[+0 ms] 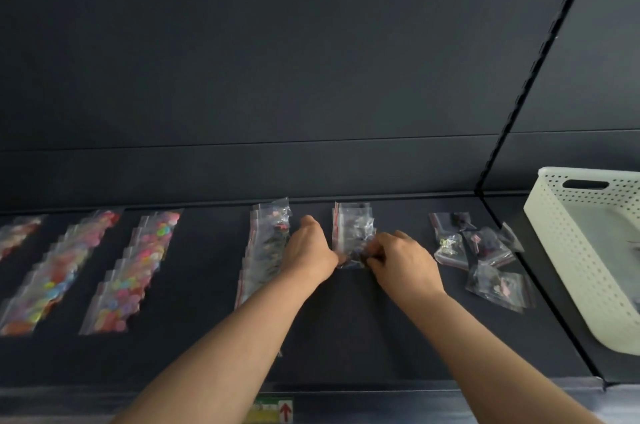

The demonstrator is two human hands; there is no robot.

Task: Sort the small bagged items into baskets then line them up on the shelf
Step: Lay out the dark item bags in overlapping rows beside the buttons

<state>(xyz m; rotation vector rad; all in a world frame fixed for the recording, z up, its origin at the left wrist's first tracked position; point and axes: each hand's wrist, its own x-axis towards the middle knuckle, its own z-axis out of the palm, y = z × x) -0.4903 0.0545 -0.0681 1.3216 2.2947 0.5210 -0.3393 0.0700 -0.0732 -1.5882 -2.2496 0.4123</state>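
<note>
Head view: small bag (352,260) at frame centre, between both hands; left hand (309,252) and right hand (403,262) pinch its opposite edges.

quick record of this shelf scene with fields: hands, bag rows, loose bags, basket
surface: dark shelf
front bag: near end of the short middle row
left hand: thumb side at the front bag's left edge, grip unclear
right hand: pinches the front bag
other rows: dark-filled row beside the left hand; colourful rows further left
loose bags: unsorted pile right of the right hand
basket: white, perforated, far right past the divider
</note>
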